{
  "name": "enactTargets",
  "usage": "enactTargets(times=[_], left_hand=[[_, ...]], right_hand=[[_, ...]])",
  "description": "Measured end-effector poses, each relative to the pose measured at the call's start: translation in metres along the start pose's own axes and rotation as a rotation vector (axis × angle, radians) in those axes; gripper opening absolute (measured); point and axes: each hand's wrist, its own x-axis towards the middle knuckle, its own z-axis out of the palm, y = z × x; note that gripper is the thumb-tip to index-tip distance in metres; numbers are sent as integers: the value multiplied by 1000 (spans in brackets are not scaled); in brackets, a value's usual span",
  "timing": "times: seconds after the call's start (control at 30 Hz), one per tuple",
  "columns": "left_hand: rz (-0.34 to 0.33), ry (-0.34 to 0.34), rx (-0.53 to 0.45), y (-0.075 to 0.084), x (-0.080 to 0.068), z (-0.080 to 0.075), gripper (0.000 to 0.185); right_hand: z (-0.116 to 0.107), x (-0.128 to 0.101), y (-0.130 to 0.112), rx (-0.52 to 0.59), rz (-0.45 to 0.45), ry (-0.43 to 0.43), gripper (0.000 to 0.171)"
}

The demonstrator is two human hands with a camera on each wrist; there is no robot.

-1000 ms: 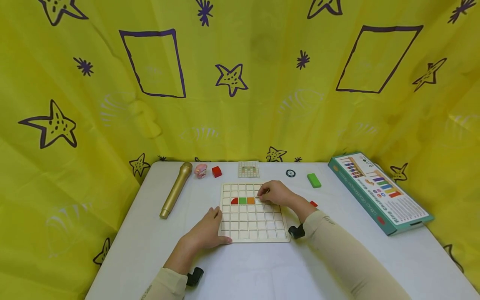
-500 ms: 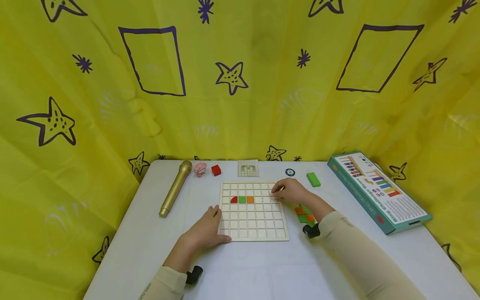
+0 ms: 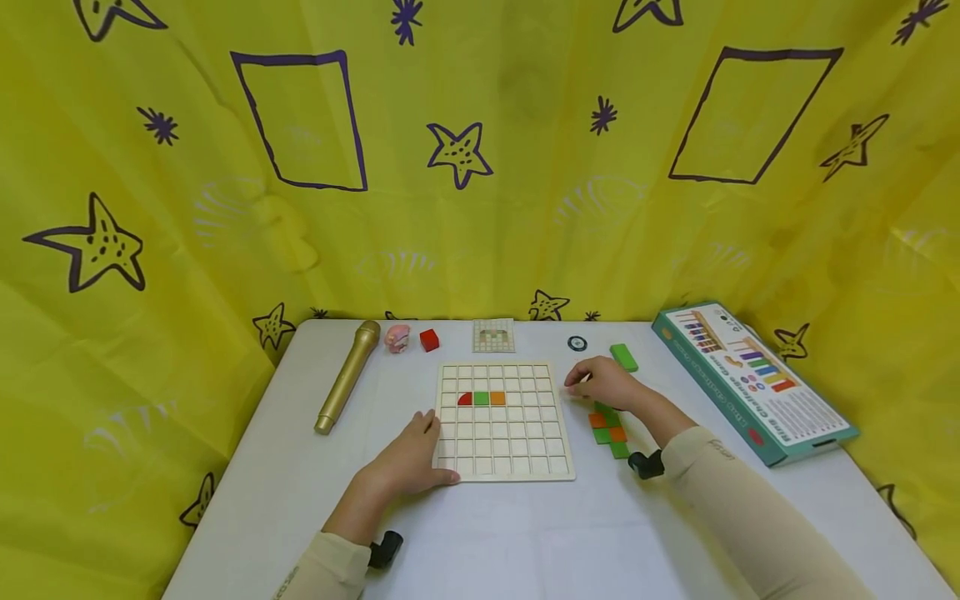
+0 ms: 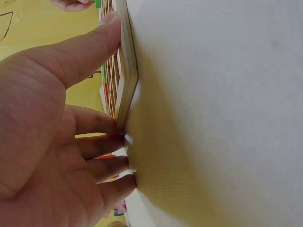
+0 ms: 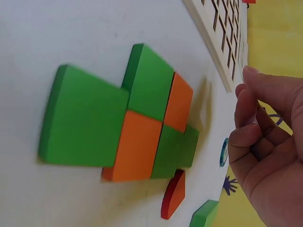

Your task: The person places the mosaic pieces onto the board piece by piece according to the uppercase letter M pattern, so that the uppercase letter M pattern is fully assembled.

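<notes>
The board (image 3: 521, 448), lower centre, is touched by the left hand (image 3: 408, 460), fingers apart; the right hand (image 3: 609, 386), fingers loosely curled, seemingly empty, is drawn off rightward, apparently bringing loose tiles (image 3: 602, 435) within reach.

A pale grid board (image 3: 517, 431) is laid flat, with a red curved tile (image 3: 466, 399), a green tile (image 3: 482, 398) and an orange tile (image 3: 497, 398) seated side by side in one row. To its right, loose green and orange tiles (image 5: 137, 146) are clustered flat, edges touching.
</notes>
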Motion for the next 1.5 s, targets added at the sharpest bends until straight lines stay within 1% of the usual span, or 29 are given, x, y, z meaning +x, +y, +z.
enactTargets(times=[0.2, 0.43, 0.57, 0.67, 0.87, 1.17, 1.3, 1.5], left_hand=[[-2, 3, 4, 0, 1, 0, 102], [-15, 2, 3, -2, 2, 1, 102], [-14, -1, 0, -3, 2, 2, 102], [-15, -6, 5, -3, 2, 2, 103], [-20, -1, 3, -6, 3, 5, 103], [-22, 0, 1, -5, 3, 5, 102], [-18, 0, 1, -5, 3, 4, 102], [-15, 0, 4, -4, 2, 4, 103]], right_hand=[[-6, -7, 8, 0, 23, 3, 13], [-13, -13, 15, 14, 82, -4, 15], [-15, -15, 19, 3, 95, -9, 14], [-16, -17, 22, -12, 83, -11, 13], [-16, -22, 29, -8, 89, -16, 12], [-16, -27, 42, -20, 71, -7, 13], [-17, -30, 45, -40, 43, -8, 15], [-18, -31, 45, -26, 37, -29, 19]])
